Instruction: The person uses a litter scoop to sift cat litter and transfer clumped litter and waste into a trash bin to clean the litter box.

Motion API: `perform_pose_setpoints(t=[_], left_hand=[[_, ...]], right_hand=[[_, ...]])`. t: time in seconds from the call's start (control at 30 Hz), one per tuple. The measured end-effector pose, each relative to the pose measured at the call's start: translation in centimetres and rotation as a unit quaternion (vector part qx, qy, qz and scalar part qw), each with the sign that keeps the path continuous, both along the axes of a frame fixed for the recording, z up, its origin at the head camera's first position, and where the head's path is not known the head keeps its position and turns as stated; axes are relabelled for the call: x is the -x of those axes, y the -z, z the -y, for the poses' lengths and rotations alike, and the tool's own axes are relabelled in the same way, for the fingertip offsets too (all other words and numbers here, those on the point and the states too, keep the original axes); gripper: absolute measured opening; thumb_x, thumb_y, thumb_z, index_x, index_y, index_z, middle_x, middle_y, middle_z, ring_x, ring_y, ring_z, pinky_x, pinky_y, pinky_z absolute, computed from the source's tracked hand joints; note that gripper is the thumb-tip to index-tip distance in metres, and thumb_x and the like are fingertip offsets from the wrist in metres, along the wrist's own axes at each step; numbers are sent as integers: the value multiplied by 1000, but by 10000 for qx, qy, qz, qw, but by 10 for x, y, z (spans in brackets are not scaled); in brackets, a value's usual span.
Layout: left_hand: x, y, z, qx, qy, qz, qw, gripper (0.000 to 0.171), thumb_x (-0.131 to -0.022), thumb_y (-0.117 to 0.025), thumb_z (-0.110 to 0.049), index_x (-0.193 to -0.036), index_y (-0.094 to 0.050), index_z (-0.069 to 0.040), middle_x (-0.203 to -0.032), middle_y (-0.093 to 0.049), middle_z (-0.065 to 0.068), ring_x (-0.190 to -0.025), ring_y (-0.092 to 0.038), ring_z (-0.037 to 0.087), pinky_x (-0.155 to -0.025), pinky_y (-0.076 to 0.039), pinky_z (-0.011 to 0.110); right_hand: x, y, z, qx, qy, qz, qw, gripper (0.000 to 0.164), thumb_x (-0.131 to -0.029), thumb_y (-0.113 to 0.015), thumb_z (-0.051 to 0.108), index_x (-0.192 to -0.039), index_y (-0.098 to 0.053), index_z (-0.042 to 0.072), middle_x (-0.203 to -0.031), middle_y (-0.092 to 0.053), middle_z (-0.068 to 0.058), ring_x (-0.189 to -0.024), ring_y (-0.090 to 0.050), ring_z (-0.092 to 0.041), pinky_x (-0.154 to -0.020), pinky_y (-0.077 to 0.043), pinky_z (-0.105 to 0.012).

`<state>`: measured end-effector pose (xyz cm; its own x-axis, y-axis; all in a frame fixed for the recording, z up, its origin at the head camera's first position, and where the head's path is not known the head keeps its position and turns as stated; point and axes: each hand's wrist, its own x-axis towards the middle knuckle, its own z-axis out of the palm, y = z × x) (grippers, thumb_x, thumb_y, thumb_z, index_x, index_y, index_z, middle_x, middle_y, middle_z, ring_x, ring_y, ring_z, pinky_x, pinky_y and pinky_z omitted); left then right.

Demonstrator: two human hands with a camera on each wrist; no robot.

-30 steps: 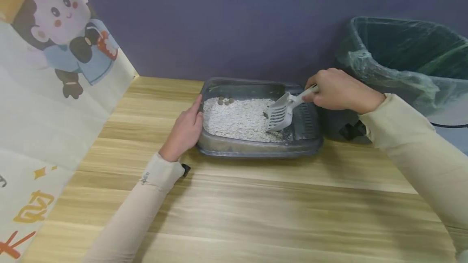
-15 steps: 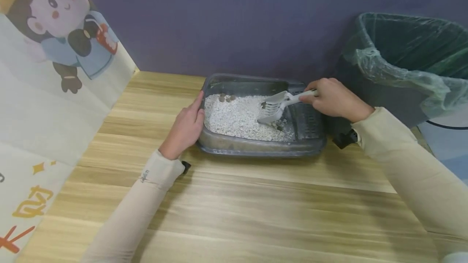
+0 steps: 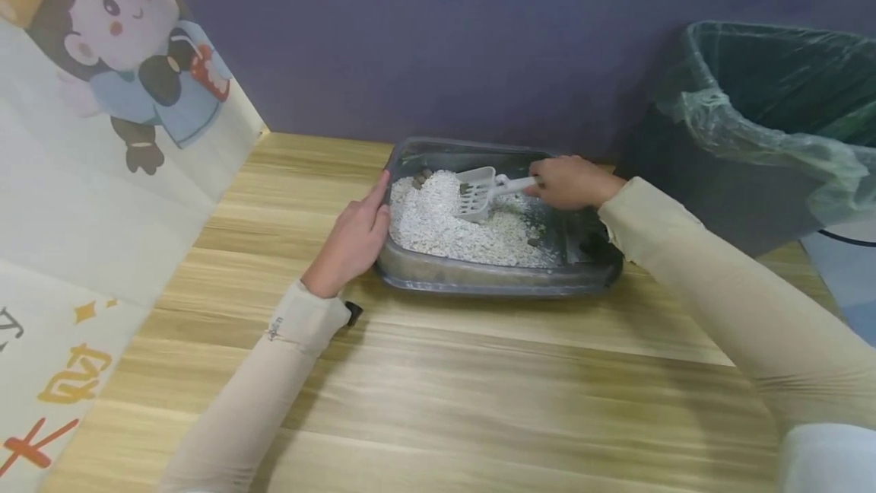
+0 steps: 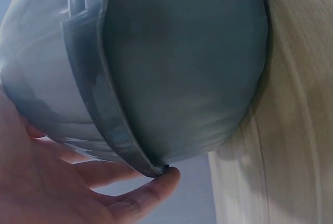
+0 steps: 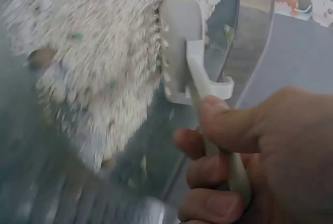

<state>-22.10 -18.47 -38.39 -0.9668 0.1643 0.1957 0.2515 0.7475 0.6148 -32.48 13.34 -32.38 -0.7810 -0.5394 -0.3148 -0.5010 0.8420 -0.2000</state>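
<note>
A grey litter box (image 3: 472, 278) holds pale litter (image 3: 438, 230). My left hand (image 3: 349, 243) rests against its left end, with fairly straight fingers; in the left wrist view a fingertip (image 4: 169, 176) touches the rim. My right hand (image 3: 571, 182) grips the handle of a white slotted litter scoop (image 3: 503, 186). The scoop's head is at the litter, near the box's middle. A brown lump (image 3: 465, 189) shows at the scoop head. Several brown lumps (image 3: 422, 178) sit in the far left corner, and another lump (image 3: 534, 242) lies toward the right.
A dark bin (image 3: 712, 181) with a clear plastic liner (image 3: 753, 135) stands at the right. Behind the box rises a dark blue wall (image 3: 438, 44). A white panel (image 3: 61, 196) with a cartoon figure borders the wooden table (image 3: 479, 402) on the left.
My right hand has moved left with the scoop, from the litter's right side toward the box's middle. Litter is heaped up at the far left. My left hand stays on the box's end.
</note>
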Motion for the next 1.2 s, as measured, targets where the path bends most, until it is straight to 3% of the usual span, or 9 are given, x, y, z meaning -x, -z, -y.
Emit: perform_pose_setpoints(t=[0.1, 0.23, 0.47, 0.57, 0.63, 0.8, 0.9, 1.0, 1.2], left_hand=[[0, 0, -1, 4, 51, 28, 10000, 53, -103, -30, -28, -152, -15, -16, -74, -51, 10, -95, -52, 29, -86, -44, 47], [0, 1, -2, 27, 76, 35, 10000, 53, -102, -30, -27, -152, -15, -15, -75, -51, 11, -94, -52, 29, -85, -44, 47], [-2, 1, 0, -9, -120, 58, 9999, 54, -102, -32, -26, -152, -16, -15, -87, -56, 17, -98, -53, 32, -88, -43, 50], [-2, 2, 1, -28, -123, 79, 9999, 54, -102, -31, -28, -152, -15, -15, -89, -57, 18, -101, -53, 33, -91, -43, 50], [-2, 3, 1, -48, -120, 73, 9999, 54, -102, -30, -29, -152, -15, -16, -106, -59, 21, -105, -52, 33, -94, -42, 50], [-2, 2, 1, -91, -105, 16, 9999, 54, -103, -31, -27, -152, -15, -14, -88, -56, 15, -100, -52, 30, -91, -43, 46], [-1, 0, 2, -50, -106, -23, 9999, 53, -102, -32, -25, -152, -17, -11, -72, -45, 7, -97, -51, 28, -90, -43, 45], [0, 0, 4, 12, -59, -16, 10000, 53, -102, -32, -25, -152, -17, -12, -70, -45, 6, -97, -51, 28, -91, -42, 45], [2, 1, 7, 2, 44, 10, 10000, 54, -102, -32, -25, -152, -15, -14, -72, -50, 8, -97, -52, 29, -86, -44, 45]], right_hand=[[8, 8, 14, -42, -71, 97, 9999, 40, -100, -46, 28, -126, -49, -3, -100, -62, -14, -76, -59, -23, -67, -48, -42], [21, 17, 24, 66, -74, 334, 9994, 33, -101, -45, 27, -124, -47, 4, -94, -59, -14, -66, -51, -22, -57, -42, -37], [35, 30, 19, 672, -312, 778, 9942, 20, -100, -48, 23, -116, -48, 10, -89, -52, -16, -62, -40, -21, -56, -37, -36], [37, 29, 15, 671, -326, 877, 9934, 23, -100, -48, 24, -117, -50, 9, -88, -51, -16, -64, -42, -25, -58, -38, -38], [35, 21, 15, 458, -375, 975, 9935, 32, -101, -46, 26, -126, -49, 6, -99, -53, -17, -73, -49, -28, -64, -42, -41], [29, -8, 11, -179, -347, 986, 9944, 43, -101, -44, 28, -131, -47, -2, -110, -55, -19, -86, -53, -33, -71, -43, -45], [27, -15, 6, -240, -223, 678, 9972, 37, -100, -46, 28, -122, -52, -2, -98, -56, -15, -77, -51, -27, -64, -40, -41], [28, -8, 8, -134, -143, 522, 9984, 34, -100, -46, 26, -120, -50, -1, -92, -56, -13, -71, -49, -24, -60, -39, -38], [40, 12, 29, -10, -209, 641, 9977, 35, -102, -42, 26, -129, -43, 4, -100, -58, -17, -65, -45, -22, -56, -38, -36]])
